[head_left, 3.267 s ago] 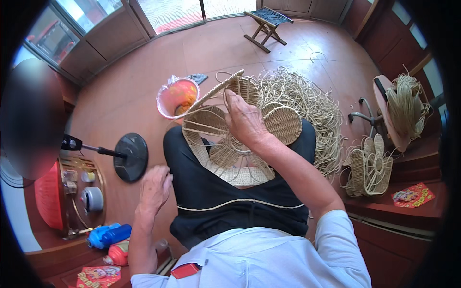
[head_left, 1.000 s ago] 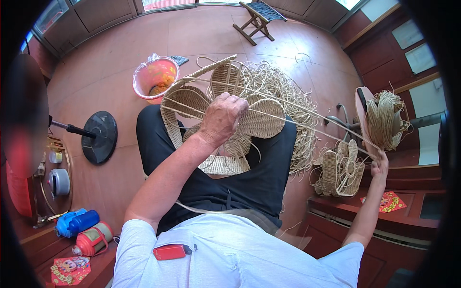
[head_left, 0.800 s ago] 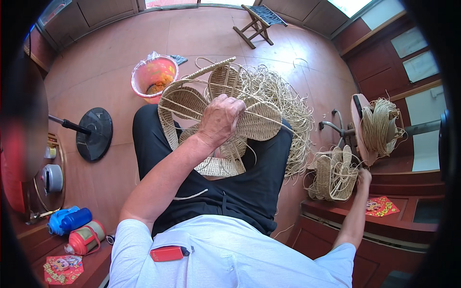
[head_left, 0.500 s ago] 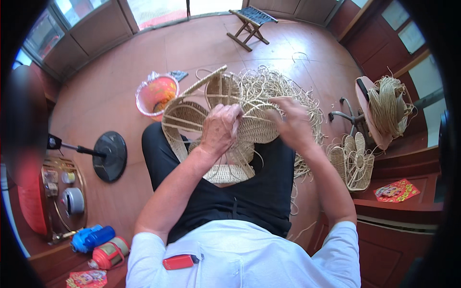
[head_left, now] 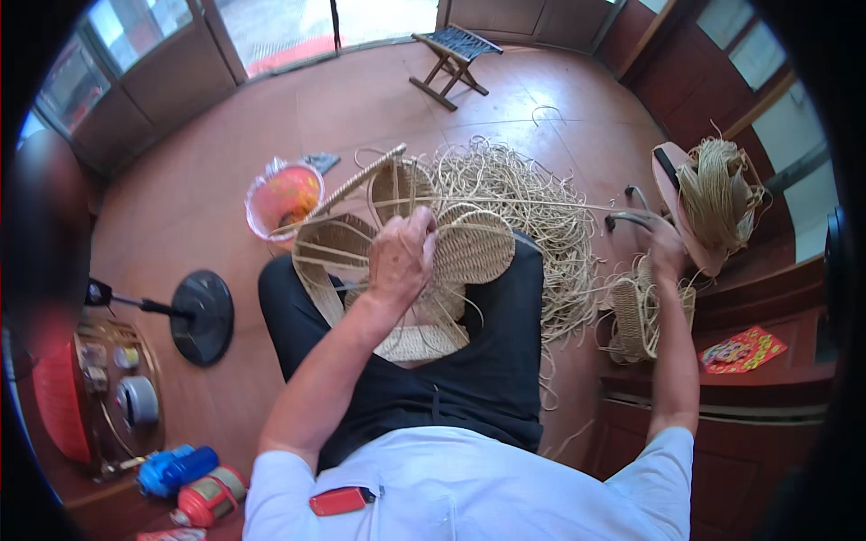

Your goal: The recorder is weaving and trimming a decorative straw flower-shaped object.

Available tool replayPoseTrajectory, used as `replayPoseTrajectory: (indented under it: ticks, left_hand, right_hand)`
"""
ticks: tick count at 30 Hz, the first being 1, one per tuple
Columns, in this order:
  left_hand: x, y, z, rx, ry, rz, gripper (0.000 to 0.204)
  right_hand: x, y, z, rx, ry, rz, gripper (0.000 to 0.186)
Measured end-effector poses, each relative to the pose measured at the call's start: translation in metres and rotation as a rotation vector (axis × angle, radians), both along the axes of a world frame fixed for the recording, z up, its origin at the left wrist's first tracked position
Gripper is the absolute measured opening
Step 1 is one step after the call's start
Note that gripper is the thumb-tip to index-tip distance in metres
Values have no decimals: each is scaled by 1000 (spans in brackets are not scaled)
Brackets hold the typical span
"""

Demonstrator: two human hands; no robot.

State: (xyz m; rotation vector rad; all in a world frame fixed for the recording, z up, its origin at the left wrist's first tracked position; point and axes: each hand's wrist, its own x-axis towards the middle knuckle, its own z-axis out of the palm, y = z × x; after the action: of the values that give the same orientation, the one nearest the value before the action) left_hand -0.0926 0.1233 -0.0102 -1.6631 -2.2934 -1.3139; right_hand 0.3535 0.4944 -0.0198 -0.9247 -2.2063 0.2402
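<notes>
A woven straw basket piece (head_left: 478, 247) with rounded, petal-shaped panels rests across my lap. My left hand (head_left: 401, 259) is closed at its middle, fingers pinching the weave where the panels meet; what lies under the fingertips is hidden. Far out to the right, my right hand (head_left: 666, 251) is closed on a straw cord (head_left: 550, 204). That cord runs nearly straight from the woven piece across to it. Beyond my right knee, a heap of loose straw cords (head_left: 519, 212) spreads over the floor, some touching the piece.
A pink lined bin (head_left: 262, 221) stands left of my knees. At far right, a cord bundle (head_left: 722, 194) sits on a chair, above another woven piece (head_left: 631, 316). A folding stool (head_left: 456, 59) stands ahead; a round black stand base (head_left: 202, 317) and flasks (head_left: 209, 496) are left.
My right hand has swung from beside the woven piece out to the far right, drawing the cord out straight. My left hand has kept its place on the piece.
</notes>
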Motion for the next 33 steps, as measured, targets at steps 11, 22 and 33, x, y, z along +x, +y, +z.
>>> replayPoseTrajectory:
  ticks: [11,22,33]
  left_hand:
    - [4,9,-3,32,21,17,17]
    - [-1,11,-1,-27,37,12,21]
    - [-2,25,7,-254,32,33,26]
  right_hand:
    - [217,-16,-8,-223,-176,-888,54]
    - [-307,-240,56,60,-169,384,22]
    - [-174,-101,-16,93,-5,-26,13]
